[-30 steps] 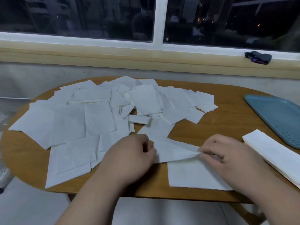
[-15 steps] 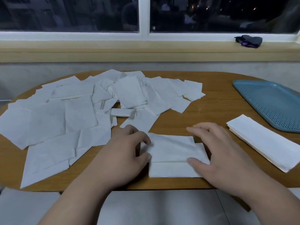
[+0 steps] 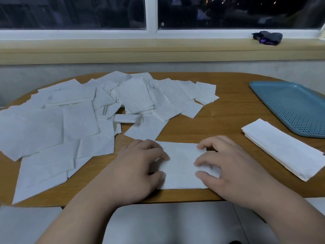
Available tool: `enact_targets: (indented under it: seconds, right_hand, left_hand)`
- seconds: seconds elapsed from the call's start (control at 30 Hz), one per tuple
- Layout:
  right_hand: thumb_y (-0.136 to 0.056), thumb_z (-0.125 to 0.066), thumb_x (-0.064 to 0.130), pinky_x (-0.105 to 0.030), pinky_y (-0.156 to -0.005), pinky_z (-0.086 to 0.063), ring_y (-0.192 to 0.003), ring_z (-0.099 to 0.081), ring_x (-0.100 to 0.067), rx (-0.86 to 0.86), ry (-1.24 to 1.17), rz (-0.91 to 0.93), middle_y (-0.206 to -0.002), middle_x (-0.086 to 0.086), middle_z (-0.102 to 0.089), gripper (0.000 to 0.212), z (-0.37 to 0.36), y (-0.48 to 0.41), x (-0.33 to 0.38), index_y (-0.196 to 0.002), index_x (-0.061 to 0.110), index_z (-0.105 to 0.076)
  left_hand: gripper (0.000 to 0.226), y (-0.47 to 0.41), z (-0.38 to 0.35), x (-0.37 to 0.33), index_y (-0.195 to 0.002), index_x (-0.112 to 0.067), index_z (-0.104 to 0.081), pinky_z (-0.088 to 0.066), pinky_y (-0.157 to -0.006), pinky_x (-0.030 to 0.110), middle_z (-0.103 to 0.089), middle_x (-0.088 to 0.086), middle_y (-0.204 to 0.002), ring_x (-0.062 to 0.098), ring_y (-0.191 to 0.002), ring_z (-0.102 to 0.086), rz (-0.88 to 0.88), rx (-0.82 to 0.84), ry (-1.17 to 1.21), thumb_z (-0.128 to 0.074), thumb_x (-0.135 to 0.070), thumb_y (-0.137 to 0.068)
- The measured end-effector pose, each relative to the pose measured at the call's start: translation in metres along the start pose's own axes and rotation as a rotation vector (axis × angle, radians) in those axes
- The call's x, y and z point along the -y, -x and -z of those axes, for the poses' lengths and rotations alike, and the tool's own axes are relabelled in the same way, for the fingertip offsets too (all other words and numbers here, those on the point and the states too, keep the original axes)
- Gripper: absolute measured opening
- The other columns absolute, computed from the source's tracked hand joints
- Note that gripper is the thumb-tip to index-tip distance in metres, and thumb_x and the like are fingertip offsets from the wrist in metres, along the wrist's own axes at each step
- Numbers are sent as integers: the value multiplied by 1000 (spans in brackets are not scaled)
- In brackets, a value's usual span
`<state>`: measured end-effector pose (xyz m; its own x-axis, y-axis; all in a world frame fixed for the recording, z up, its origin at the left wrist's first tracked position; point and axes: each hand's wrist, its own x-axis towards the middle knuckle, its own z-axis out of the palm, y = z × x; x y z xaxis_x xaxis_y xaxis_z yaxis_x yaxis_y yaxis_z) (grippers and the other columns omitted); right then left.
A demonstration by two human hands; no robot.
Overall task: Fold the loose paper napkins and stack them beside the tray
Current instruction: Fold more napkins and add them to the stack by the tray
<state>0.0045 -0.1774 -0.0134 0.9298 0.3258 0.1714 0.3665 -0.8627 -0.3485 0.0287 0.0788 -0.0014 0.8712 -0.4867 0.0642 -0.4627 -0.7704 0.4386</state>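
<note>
white folded paper napkin lies flat at the brown wooden counter's near edge. the left grip and right grip press it with loosely bent fingers, pinching nothing. further right, a white stack of folded napkins lies beside the blue perforated plastic tray. loose white napkins spread left.

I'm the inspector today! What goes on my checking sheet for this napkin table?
Surface: wooden table, left part covered.
Job's things: loose napkins scattered left; one napkin under both hands; folded stack beside the blue tray.
Clutter: dark bundle on the window ledge.
Hands: right hand presses the napkin, fingers spread; left hand rests on it, grip unclear.
Cables: nothing seen.
Surroundings: window, dark outside.
</note>
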Motion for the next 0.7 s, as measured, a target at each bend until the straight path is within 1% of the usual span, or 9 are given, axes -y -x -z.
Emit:
enact_targets:
  seconds: [0.07,0.13,0.3,0.4,0.47,0.53,0.6,0.63,0.7]
  right_hand:
    - [-89,-64,46,-19,-100,-30,-126,-31,7,5,3,-3,-120,32,-43,11,0,-1,1,-93,40,-73]
    - [-92,-62,43,-18,-98,-28,-123,-32,7,2,16,10,-117,29,-47,13,0,-2,3,-86,38,-73]
    - [-96,-57,35,-15,-99,-27,-119,-32,11,16,44,9,-116,28,-49,15,-2,-6,7,-83,36,-64]
    - [-98,-54,35,-5,-90,-26,-121,-28,16,0,-21,-49,-117,33,-46,18,2,-6,10,-81,35,-61]
    - [-97,-56,35,-1,-82,-28,-118,-31,19,-24,-105,-114,-117,36,-46,19,7,-7,12,-79,36,-62]
    - [-95,-59,33,1,-75,-30,-109,-39,19,-47,-185,-160,-117,36,-49,20,10,-8,12,-76,35,-64]
    - [-95,-61,31,-1,-71,-33,-100,-44,19,-74,-236,-187,-116,37,-51,21,12,-9,13,-74,33,-65]
    - [-95,-61,31,-2,-70,-34,-98,-46,19,-90,-261,-196,-116,37,-52,21,12,-10,13,-74,33,-65]
    - [-93,-61,30,-5,-73,-35,-104,-50,16,-142,-326,-195,-115,36,-55,20,13,-10,15,-74,34,-65]
  left_hand:
    - [35,0,0,0,-126,-44,-57,-26,-108,21,-42,-31,-131,-8,-121,-28,0,3,-2,-63,-42,-91]
    - [35,1,1,1,-125,-44,-58,-26,-108,21,-42,-31,-131,-9,-121,-28,1,7,3,-64,-43,-90]
    - [37,1,2,1,-123,-43,-59,-26,-109,20,-43,-31,-131,-10,-123,-29,10,10,18,-67,-45,-87]
    - [37,2,2,3,-123,-44,-59,-27,-110,21,-43,-32,-131,-9,-125,-29,24,16,37,-68,-47,-86]
    - [38,2,2,3,-122,-45,-59,-28,-108,19,-42,-32,-131,-10,-125,-29,27,4,50,-68,-49,-86]
    - [36,2,1,3,-121,-44,-60,-29,-104,16,-43,-33,-129,-11,-124,-30,35,-29,63,-68,-48,-86]
    - [28,0,1,3,-116,-43,-63,-33,-101,15,-47,-32,-126,-9,-122,-34,41,-81,65,-67,-44,-88]
    - [22,-1,1,2,-111,-43,-64,-36,-100,17,-50,-31,-122,-9,-119,-37,47,-114,67,-66,-39,-90]
    - [13,-3,2,-1,-96,-43,-66,-41,-91,18,-58,-29,-111,-7,-111,-46,54,-213,99,-64,-31,-92]
